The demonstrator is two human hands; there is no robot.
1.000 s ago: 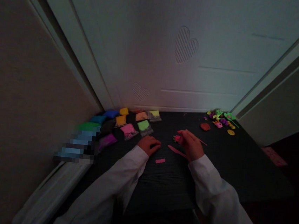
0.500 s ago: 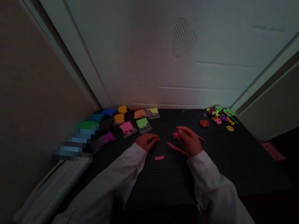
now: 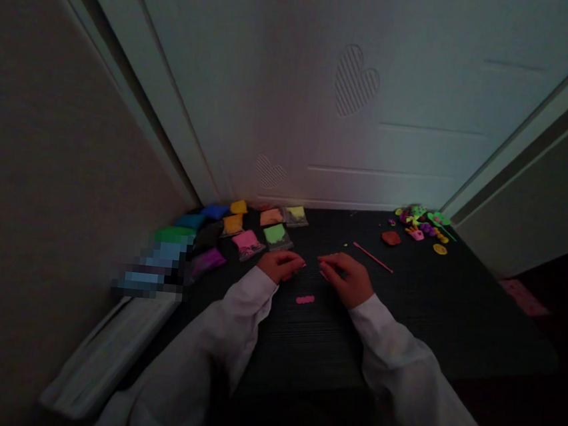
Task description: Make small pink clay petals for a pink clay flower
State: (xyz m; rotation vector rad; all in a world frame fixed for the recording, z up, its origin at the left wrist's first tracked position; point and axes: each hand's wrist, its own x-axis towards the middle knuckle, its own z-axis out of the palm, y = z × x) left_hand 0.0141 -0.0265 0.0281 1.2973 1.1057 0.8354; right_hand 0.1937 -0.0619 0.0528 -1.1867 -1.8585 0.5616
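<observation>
My left hand (image 3: pixel 281 266) is closed in a pinch above the dark table, left of centre. A tiny pale pink spot shows at its fingertips, too small to name. Facing it across a small gap, my right hand (image 3: pixel 346 279) has its fingers drawn together; what they hold, if anything, I cannot make out. Between the hands and nearer to me lies a short pink strip (image 3: pixel 305 300) with wavy edges, touched by neither. A thin pink stick (image 3: pixel 373 257) rests behind and right of my right hand.
Colourful clay packets, among them a pink packet (image 3: pixel 247 243) and a green packet (image 3: pixel 276 235), line the back left. A red lump (image 3: pixel 391 238) and several small clay figures (image 3: pixel 421 223) lie at the back right. A white door (image 3: pixel 295 93) stands behind the dark table (image 3: pixel 311 349).
My right hand has moved left and toward me, nearer my left hand. The pink stick now shows in full. The pink flower-like piece and pink knife seen earlier are no longer visible.
</observation>
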